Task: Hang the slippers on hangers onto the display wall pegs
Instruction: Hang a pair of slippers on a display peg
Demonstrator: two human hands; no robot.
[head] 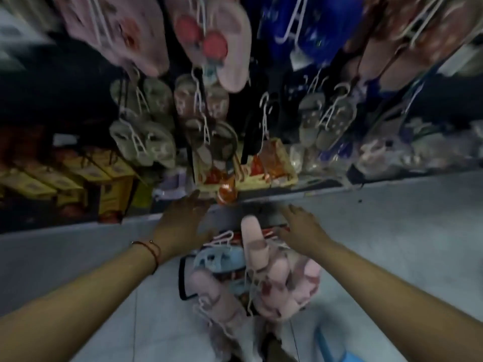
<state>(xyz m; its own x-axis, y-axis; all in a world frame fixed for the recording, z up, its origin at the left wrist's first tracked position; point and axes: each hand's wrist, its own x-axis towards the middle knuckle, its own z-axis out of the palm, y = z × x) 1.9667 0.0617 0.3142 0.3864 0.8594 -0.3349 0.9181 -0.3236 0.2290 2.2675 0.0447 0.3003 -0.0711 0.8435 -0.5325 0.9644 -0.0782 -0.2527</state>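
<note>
I see the display wall [261, 74] filling the upper half, already thick with slippers on white hangers, everything motion-blurred. Below it runs the pale floor [392, 231]. At six o'clock sits a pile [248, 278] of slippers on hangers, pink and light blue, apparently in a dark-rimmed bag. One pink slipper [252, 241] stands up out of the pile, its long axis running twelve to six. My left hand [180, 223] hovers at ten o'clock from that slipper, fingers straight and loosely spread, holding nothing. My right hand [303, 226] is at two o'clock from it, fingers relaxed and slightly bent, also empty. The upright slipper lies between them, about equally near to both. I judge the next move is a reach down and inward to six o'clock; tangled hanger hooks could drag neighbours along.
</note>
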